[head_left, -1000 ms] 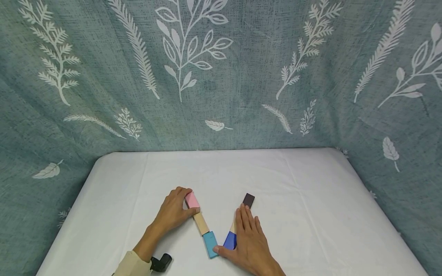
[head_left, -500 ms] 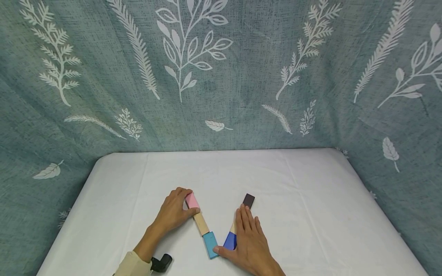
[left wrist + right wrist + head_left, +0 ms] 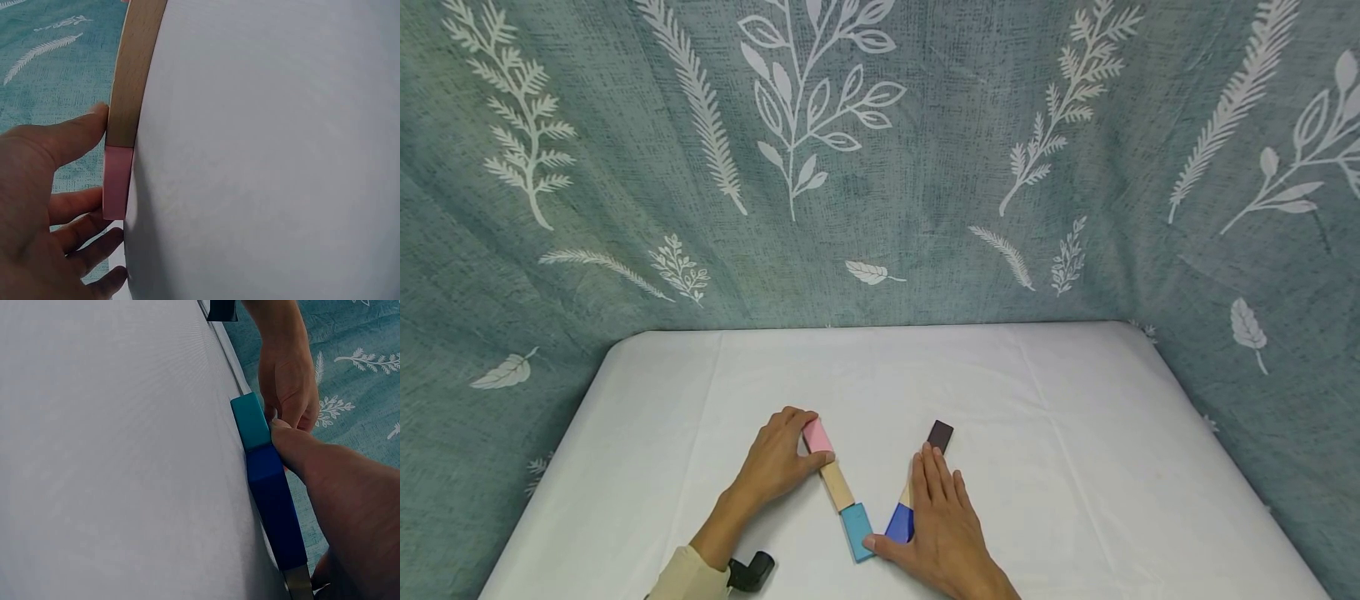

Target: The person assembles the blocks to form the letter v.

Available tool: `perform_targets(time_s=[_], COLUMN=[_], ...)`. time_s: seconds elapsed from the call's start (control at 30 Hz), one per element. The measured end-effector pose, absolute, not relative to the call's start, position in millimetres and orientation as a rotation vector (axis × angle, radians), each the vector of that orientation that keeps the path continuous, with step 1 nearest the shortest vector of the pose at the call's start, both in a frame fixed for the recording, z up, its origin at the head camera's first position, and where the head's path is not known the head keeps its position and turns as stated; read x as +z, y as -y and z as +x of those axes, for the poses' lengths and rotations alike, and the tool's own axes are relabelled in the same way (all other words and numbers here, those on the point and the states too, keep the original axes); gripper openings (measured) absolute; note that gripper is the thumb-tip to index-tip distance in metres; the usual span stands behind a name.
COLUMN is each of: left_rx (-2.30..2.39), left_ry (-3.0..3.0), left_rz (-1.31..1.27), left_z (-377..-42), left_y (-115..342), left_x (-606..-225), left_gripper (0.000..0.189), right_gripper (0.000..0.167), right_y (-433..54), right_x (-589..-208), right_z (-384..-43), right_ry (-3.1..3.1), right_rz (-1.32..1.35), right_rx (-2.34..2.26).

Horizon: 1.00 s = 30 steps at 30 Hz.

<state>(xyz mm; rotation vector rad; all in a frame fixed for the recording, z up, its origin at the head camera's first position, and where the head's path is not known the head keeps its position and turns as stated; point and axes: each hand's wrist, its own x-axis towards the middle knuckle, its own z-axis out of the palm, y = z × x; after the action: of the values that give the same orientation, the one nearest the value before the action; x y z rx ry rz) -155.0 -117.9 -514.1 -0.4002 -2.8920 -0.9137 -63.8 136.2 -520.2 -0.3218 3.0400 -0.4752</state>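
Observation:
Small rectangular blocks lie end to end in a V on the white table. Its left arm runs from a pink block (image 3: 817, 436) through a plain wooden block (image 3: 837, 487) to a light blue block (image 3: 856, 532). Its right arm has a dark blue block (image 3: 898, 523), a mostly covered wooden block (image 3: 906, 495) and a black block (image 3: 940, 436). My left hand (image 3: 781, 458) holds the pink block, fingertips at its far end and thumb by its joint with the wooden one. My right hand (image 3: 942, 529) lies along the right arm with straight fingers, thumb touching the light blue block's near end.
The white cloth-covered table (image 3: 1075, 467) spreads around the blocks. A green curtain with white leaf prints (image 3: 925, 167) hangs behind it. A black device (image 3: 751, 572) sits at the left wrist, by the beige sleeve (image 3: 688, 577).

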Motion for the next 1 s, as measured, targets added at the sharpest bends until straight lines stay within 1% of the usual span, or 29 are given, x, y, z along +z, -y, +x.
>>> perform_targets(time_s=[0.2,0.5,1.0], left_rx=[-0.916,-0.909,-0.905], left_ry=[2.882,2.852,2.867], left_rz=[-0.409,-0.439,-0.43], left_z=[-154.0,-152.4,-154.7], left_y=[118.0,118.4,118.2], left_x=[-513.5,-513.9,-514.2], left_gripper=[0.063,0.056,0.055], right_gripper=[0.132,0.132,0.132], right_y=[-136.5,-135.6,-135.9], right_x=[-520.2,-519.8,-518.9], right_z=[-63.6,-63.6,-63.8], right_ry=[-3.042,-3.037,-3.032], right_rz=[-0.324,-0.315,-0.312], right_rx=[-0.484,-0.491,-0.496])
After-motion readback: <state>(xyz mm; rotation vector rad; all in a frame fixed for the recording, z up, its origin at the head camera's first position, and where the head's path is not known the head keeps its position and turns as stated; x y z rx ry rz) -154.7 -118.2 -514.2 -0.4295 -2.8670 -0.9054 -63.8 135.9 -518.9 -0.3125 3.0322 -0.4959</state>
